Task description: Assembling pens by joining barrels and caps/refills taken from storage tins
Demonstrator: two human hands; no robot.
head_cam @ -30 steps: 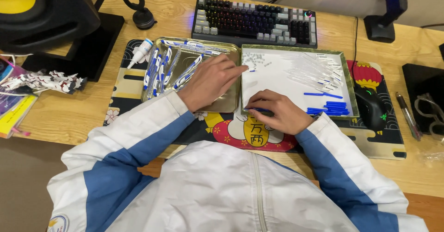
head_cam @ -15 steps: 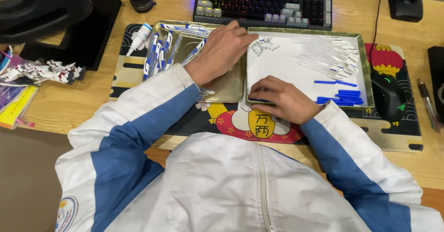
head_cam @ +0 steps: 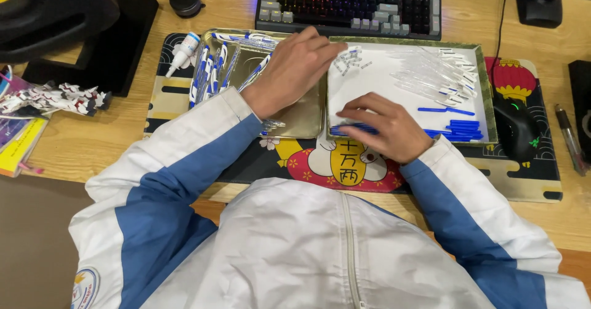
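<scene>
My left hand (head_cam: pixel 294 70) stretches across a metal tray (head_cam: pixel 306 122), and its fingertips reach a cluster of small clear and white pen pieces (head_cam: pixel 348 60) on the white-lined tray (head_cam: pixel 375 78). I see nothing clearly in its fingers. My right hand (head_cam: pixel 383 128) rests at that tray's near left corner, fingers curled down onto a bunch of blue pen parts (head_cam: pixel 352 129). Clear pen barrels (head_cam: pixel 434 75) lie at the tray's far right. More blue parts (head_cam: pixel 458 128) lie near its right edge. Finished white-and-blue pens (head_cam: pixel 210 74) line the metal tray's left side.
A keyboard (head_cam: pixel 351 4) sits behind the trays, and a black mouse (head_cam: pixel 517 127) lies to the right on the patterned desk mat (head_cam: pixel 166 100). A small white bottle (head_cam: pixel 183 52) lies left of the metal tray. A speaker stand (head_cam: pixel 92 44), wrappers (head_cam: pixel 52 98) and a pen (head_cam: pixel 570 138) lie around.
My left hand's fingertips have crept a little further over onto the white tray toward the small pieces. My right hand has stayed on the blue parts. The view has shifted slightly.
</scene>
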